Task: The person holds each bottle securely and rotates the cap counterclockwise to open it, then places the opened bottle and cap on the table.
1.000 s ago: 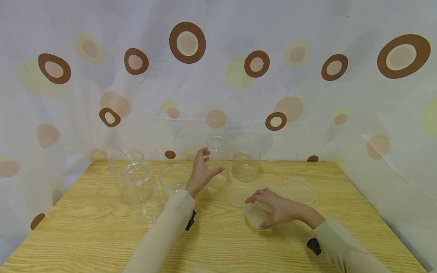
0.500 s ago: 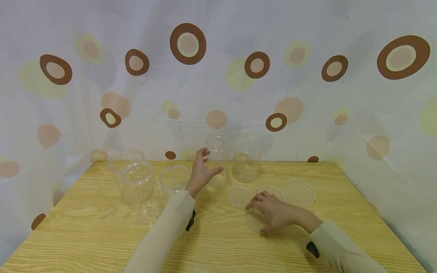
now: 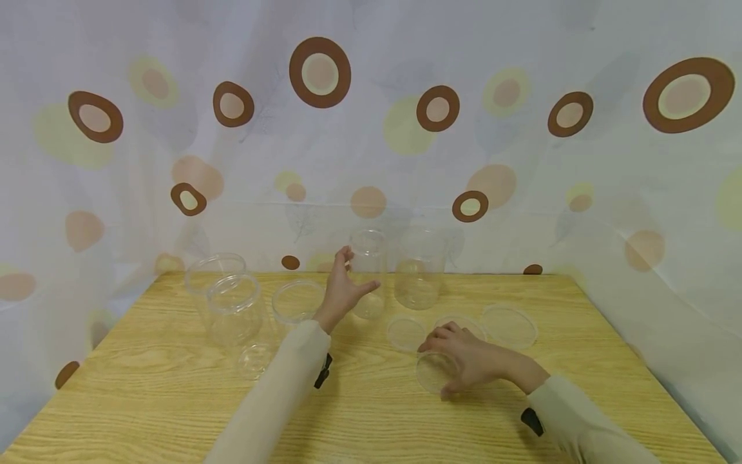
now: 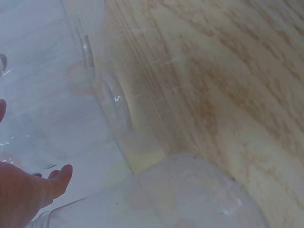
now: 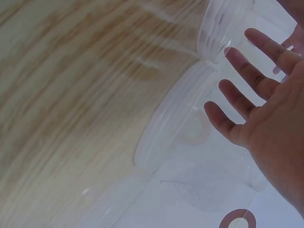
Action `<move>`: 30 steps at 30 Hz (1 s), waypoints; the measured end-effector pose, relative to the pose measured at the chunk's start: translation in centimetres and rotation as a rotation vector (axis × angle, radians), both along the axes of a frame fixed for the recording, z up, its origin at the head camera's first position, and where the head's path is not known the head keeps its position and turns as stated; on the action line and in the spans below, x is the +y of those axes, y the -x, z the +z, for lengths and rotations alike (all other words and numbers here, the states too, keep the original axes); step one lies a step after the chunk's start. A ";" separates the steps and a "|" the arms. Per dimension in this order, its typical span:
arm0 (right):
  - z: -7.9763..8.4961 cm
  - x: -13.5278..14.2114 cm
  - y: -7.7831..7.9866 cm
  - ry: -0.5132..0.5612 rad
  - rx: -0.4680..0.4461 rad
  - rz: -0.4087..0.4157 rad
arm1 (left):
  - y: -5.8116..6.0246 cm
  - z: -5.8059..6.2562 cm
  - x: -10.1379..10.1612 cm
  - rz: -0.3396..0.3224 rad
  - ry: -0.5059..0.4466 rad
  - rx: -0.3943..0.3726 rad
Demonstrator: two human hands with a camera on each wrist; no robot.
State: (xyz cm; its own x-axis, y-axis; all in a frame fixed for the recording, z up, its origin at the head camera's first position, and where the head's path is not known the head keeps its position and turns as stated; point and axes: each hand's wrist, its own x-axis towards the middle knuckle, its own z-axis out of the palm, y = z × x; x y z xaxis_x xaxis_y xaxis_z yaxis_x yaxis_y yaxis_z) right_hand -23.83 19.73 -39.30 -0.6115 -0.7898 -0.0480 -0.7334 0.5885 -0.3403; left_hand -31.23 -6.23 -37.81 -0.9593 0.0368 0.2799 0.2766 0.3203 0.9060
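My left hand [image 3: 341,293] is held in a C shape beside a narrow clear jar [image 3: 371,296] at the middle back. Its thumb overlaps the jar's front and its fingers are at the jar's left side. In the left wrist view, the fingers [image 4: 59,180] show low at the left, slightly bent. My right hand [image 3: 466,357] arches over a clear round lid [image 3: 431,380] on the table, holding nothing. In the right wrist view, its fingers [image 5: 237,97] are spread apart above lids [image 5: 166,118]. Three other clear lids lie behind: a small one [image 3: 404,334], a middle one [image 3: 464,323] and a larger one [image 3: 510,328].
A wide clear jar [image 3: 418,296] stands at the back, right of the narrow one. On the left are a wide jar [image 3: 199,265], a tall narrow jar [image 3: 233,296] and another jar [image 3: 295,303] partly behind my left sleeve. A patterned curtain [image 3: 371,161] hangs behind the wooden table [image 3: 371,412].
The front lid, raised and tilted under my right hand a second ago, is flat on the table, a little nearer the front edge. My left hand has hardly moved.
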 end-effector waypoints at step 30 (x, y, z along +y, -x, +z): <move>5.8 2.1 5.3 0.444 0.208 -0.255 | -0.9 7.7 -0.5 -0.028 0.171 0.244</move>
State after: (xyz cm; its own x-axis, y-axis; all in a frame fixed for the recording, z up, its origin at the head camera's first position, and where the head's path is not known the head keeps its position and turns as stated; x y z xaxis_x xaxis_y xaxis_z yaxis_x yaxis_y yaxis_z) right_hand -29.10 21.83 -33.49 -0.7471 -0.5320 0.3986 -0.6647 0.5891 -0.4596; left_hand -30.36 -6.69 -30.15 -0.8626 0.1286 0.4892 0.4901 0.4520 0.7453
